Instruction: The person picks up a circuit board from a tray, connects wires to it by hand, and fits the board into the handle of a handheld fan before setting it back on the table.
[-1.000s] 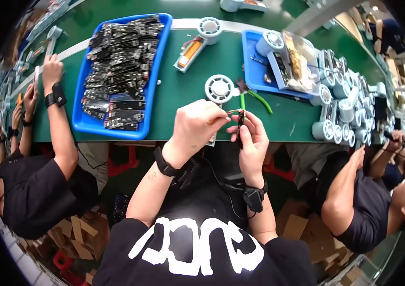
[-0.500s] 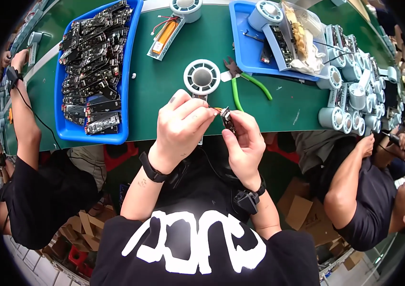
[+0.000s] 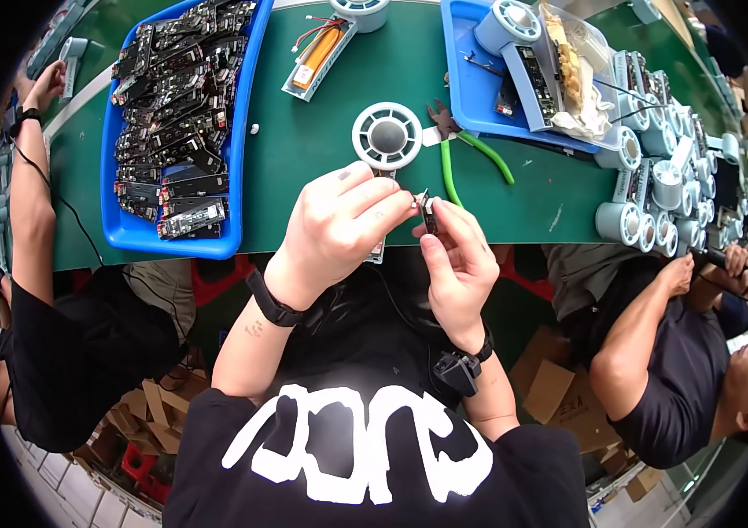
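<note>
My right hand [image 3: 460,264] pinches a small black circuit board [image 3: 430,216] between thumb and fingers, at the near edge of the green table. My left hand [image 3: 334,227] is closed, its fingertips on a small wire connector [image 3: 417,201] against the board's upper end. Beneath my left hand lies a pale blue handheld fan [image 3: 387,135], its round grille up; most of its handle is covered by the hand. Just right of the fan head are cutting pliers [image 3: 472,151] with green handles, resting apart from both hands.
A blue tray [image 3: 238,176] piled with circuit boards stands left. Behind is an opened fan [image 3: 319,60] with a yellow battery. Another blue tray [image 3: 455,79] holds a fan and a clear box [image 3: 604,84]. Many fans [image 3: 629,220] crowd the right; people sit on both sides.
My hands have drawn the connector and board closer together, and the board now stands more edge-on. The table and its things appear shifted slightly right in view.
</note>
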The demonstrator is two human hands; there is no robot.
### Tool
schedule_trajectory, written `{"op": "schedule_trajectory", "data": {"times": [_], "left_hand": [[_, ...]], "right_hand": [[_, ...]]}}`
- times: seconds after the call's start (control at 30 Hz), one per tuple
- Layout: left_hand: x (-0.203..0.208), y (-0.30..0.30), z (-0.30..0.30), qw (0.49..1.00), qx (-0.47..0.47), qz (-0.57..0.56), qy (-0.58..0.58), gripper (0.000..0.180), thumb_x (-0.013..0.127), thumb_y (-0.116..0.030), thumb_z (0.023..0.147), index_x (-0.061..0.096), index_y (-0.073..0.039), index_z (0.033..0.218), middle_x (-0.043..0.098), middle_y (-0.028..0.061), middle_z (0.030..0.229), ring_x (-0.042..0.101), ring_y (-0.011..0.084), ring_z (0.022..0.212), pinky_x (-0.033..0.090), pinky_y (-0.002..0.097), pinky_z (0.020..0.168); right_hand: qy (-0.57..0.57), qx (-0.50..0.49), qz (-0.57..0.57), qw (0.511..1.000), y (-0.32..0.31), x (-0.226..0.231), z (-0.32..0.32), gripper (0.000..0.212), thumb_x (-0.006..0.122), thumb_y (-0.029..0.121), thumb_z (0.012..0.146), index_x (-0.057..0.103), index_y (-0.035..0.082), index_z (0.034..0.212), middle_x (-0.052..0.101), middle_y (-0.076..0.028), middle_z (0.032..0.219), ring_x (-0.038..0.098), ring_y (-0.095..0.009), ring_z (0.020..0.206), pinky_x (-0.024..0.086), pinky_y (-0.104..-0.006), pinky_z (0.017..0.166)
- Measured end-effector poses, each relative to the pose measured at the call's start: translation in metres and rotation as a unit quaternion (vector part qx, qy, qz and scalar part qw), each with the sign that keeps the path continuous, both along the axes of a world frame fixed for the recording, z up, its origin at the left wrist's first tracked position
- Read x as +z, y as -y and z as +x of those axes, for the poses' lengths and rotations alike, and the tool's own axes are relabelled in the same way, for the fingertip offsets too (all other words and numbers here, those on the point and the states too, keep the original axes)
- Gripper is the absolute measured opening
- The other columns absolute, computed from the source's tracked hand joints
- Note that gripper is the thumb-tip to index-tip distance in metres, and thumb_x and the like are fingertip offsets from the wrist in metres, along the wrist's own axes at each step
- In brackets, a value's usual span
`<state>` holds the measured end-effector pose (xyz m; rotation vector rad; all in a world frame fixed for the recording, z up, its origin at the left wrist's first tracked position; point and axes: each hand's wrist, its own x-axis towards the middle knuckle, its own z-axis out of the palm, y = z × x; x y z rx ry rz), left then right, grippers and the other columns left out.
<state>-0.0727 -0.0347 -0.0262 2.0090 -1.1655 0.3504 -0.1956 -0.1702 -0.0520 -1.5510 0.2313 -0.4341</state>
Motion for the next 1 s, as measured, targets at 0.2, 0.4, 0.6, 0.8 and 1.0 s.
{"op": "schedule_trajectory", "data": {"times": [0.2,0.4,0.6,0.8,1.0], "left_hand": [[0.006,-0.004,0.005,0.998,-0.036,0.049,0.002,0.021,0.082,-0.010,0.074,0.070,-0.004,0.090,0.067,0.0055,0.085,0.064,0.0230,0.073,0.054,0.0341,0.063],[0.009,-0.005,0.008,0.996,-0.038,0.080,0.007,0.011,0.074,-0.007,0.073,0.065,-0.005,0.080,0.058,0.0037,0.076,0.064,0.0206,0.079,0.055,0.0329,0.069],[0.014,-0.004,0.007,0.991,-0.047,0.122,0.014,0.011,0.071,-0.007,0.071,0.064,-0.006,0.079,0.057,0.0038,0.078,0.063,0.0206,0.081,0.056,0.0330,0.071],[0.011,-0.006,0.008,0.992,-0.047,0.116,0.005,0.013,0.074,-0.007,0.075,0.061,-0.005,0.077,0.057,0.0043,0.077,0.063,0.0218,0.080,0.055,0.0334,0.070],[0.008,-0.007,0.009,0.995,-0.055,0.077,-0.034,0.019,0.077,-0.009,0.079,0.059,-0.005,0.077,0.058,0.0053,0.077,0.062,0.0233,0.080,0.055,0.0346,0.070]], "right_hand": [[-0.021,0.013,-0.090,0.996,0.008,0.001,-0.002,0.037,0.063,-0.009,0.095,0.065,-0.005,0.132,0.064,-0.017,0.130,0.069,-0.017,0.097,0.056,-0.0247,0.080],[-0.050,0.023,-0.160,0.986,0.010,0.009,0.002,0.037,0.064,-0.008,0.094,0.066,-0.003,0.131,0.067,-0.015,0.125,0.068,-0.013,0.091,0.055,-0.0229,0.078],[-0.077,0.014,-0.124,0.989,0.011,0.019,0.003,0.037,0.067,-0.006,0.093,0.069,-0.001,0.129,0.070,-0.015,0.118,0.068,-0.016,0.089,0.054,-0.0249,0.076],[-0.098,0.036,-0.116,0.988,0.009,0.023,0.002,0.038,0.063,-0.007,0.095,0.066,-0.002,0.133,0.067,-0.013,0.123,0.066,-0.011,0.087,0.054,-0.0227,0.077],[-0.103,0.043,-0.037,0.993,0.010,0.024,0.002,0.038,0.062,-0.007,0.096,0.066,-0.001,0.133,0.066,-0.012,0.124,0.065,-0.011,0.090,0.054,-0.0232,0.079]]}}
